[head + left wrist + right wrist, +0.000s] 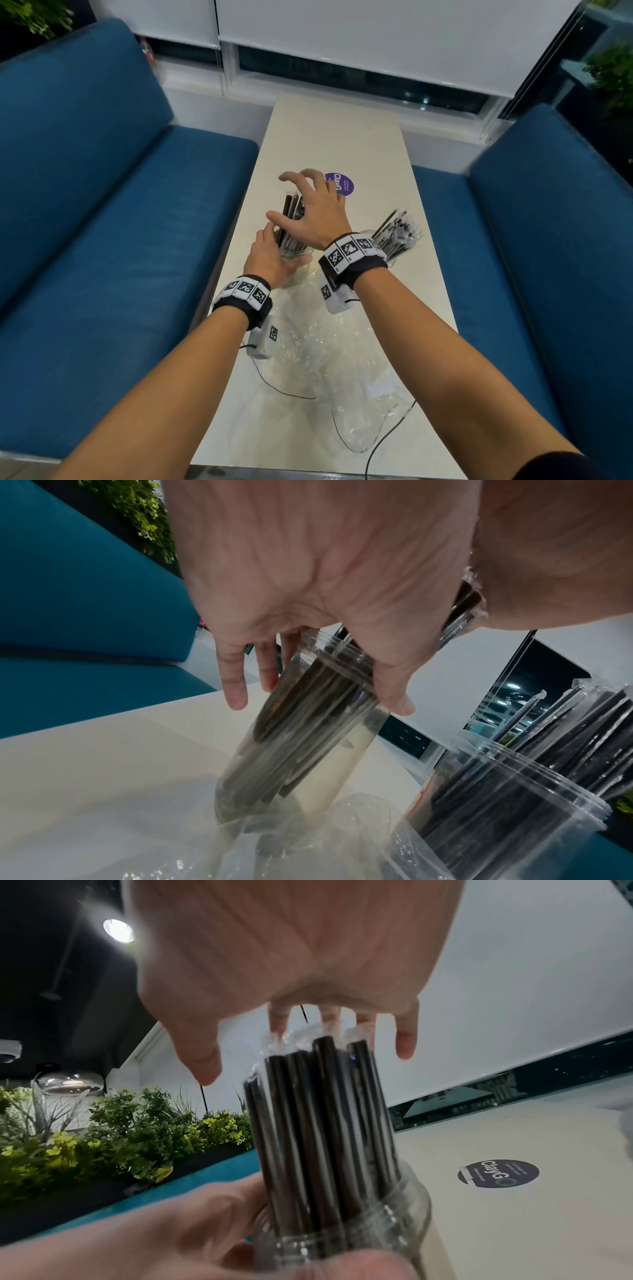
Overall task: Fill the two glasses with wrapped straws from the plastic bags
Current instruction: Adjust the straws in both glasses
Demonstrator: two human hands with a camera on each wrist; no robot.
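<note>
In the head view the right hand (310, 209) is covering the upper ends of the straws (291, 219) in the near glass (297, 254), while the left hand (270, 260) is hiding the glass's left wall. The right wristband (352, 255) is masking most of the second glass (390, 260). In the right wrist view the left hand (192, 1229) is blurring and running off the lower edge.
</note>
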